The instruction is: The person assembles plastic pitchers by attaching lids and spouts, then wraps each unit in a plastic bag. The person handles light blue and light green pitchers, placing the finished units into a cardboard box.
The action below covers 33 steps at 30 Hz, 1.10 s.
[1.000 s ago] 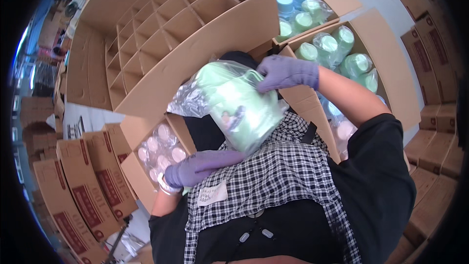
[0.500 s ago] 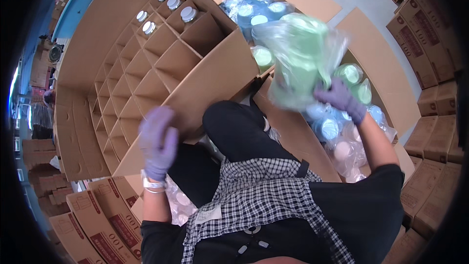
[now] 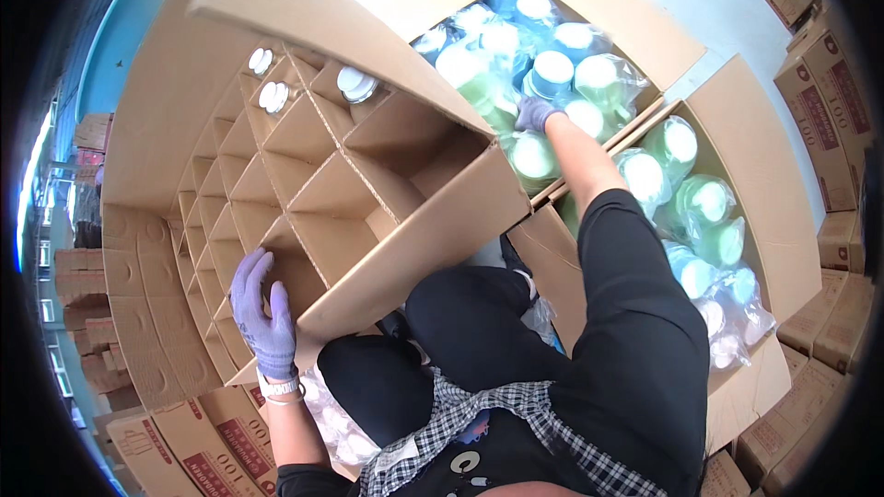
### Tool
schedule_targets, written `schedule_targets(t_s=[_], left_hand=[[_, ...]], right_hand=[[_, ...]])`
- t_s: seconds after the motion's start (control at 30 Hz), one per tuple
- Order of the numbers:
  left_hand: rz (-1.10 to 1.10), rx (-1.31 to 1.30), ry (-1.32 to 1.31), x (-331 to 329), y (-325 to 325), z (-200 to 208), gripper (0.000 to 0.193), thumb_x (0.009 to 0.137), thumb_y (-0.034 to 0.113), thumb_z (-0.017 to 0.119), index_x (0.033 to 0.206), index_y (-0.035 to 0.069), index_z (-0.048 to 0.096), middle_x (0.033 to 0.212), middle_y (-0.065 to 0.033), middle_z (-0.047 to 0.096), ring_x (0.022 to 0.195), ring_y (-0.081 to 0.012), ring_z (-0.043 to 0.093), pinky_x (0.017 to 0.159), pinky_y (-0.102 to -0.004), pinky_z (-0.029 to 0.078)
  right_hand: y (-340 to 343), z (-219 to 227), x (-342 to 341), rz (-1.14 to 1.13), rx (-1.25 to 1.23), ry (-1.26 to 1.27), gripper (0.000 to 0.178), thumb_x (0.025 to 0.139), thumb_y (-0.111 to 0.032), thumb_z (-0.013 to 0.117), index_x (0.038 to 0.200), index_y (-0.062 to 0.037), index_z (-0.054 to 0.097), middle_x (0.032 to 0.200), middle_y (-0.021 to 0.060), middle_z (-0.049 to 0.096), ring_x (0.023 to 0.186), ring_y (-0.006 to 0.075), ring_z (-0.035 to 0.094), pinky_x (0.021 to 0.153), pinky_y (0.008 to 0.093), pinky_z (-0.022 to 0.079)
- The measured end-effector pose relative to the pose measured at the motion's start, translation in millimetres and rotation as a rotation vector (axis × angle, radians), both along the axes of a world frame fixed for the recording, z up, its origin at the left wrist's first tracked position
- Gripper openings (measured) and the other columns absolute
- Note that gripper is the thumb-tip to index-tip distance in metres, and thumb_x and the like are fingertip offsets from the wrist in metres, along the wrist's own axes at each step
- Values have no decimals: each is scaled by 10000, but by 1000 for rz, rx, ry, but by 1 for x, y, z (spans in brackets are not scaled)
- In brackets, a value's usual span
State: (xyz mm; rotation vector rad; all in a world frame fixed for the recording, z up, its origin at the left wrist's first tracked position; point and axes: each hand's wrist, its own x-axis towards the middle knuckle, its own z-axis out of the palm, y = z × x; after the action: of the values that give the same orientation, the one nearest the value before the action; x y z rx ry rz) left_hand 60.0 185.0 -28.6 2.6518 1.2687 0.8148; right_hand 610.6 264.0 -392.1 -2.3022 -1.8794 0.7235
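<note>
My right hand (image 3: pixel 534 114), in a purple glove, reaches far forward into an open carton (image 3: pixel 656 107) of blue and green bottles in clear plastic bags. Its fingers are curled at a bagged green bottle (image 3: pixel 493 99); their tips are partly hidden. Gloved the same way, my left hand (image 3: pixel 264 315) holds nothing. Its fingers are apart, beside the cardboard dividers of a large tilted carton (image 3: pixel 419 230). Several white-capped bottles (image 3: pixel 355 85) stand in that carton's far cells, while many nearer cells are bare.
At right, a second open carton (image 3: pixel 778 212) holds bagged green, blue and pink bottles (image 3: pixel 709 198). Closed printed cartons (image 3: pixel 824 97) are stacked along the right side, with more cartons (image 3: pixel 198 433) at lower left. A blue round-edged surface (image 3: pixel 115 51) shows at upper left.
My right hand has gone forward and left with the bagged green bundle, down into the far carton. My left hand has moved slightly down and left. The view has shifted.
</note>
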Motion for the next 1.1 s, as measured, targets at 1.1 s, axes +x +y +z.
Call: schedule_targets(t_s=[1.1], left_hand=[[37, 26, -24, 6, -3, -1, 292, 911, 51, 657, 1196, 12, 704, 1242, -165, 683, 1187, -329, 629, 1040, -407, 476]], right_hand=[[-44, 148, 72, -761, 296, 1305, 949, 657, -589, 902, 1392, -103, 549, 1162, 102, 675, 934, 216, 697, 619, 342, 620]])
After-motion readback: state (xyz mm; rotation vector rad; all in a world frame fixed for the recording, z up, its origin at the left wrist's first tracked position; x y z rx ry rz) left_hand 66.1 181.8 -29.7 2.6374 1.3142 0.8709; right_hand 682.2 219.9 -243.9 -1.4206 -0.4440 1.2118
